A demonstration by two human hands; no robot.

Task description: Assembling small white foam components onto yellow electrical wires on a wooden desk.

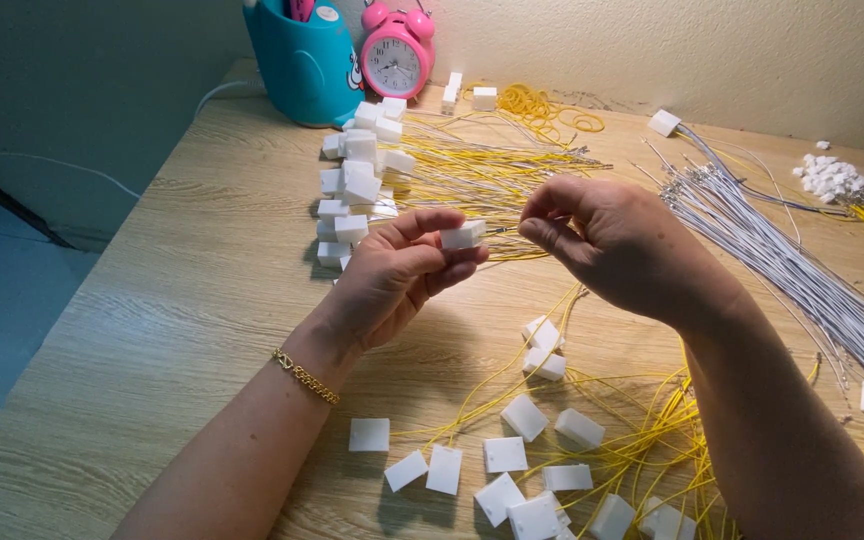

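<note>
I see my left hand (397, 275) pinching a small white block (463, 235) at its fingertips, well in front of the pink clock (396, 55), while my right hand (602, 240), fingers closed on a thin yellow wire (504, 231), sits just right of the block, wire lying level toward it.

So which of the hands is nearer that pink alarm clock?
Left. The left hand sits below the pink alarm clock, slightly nearer; the right hand is farther to its right.
</note>
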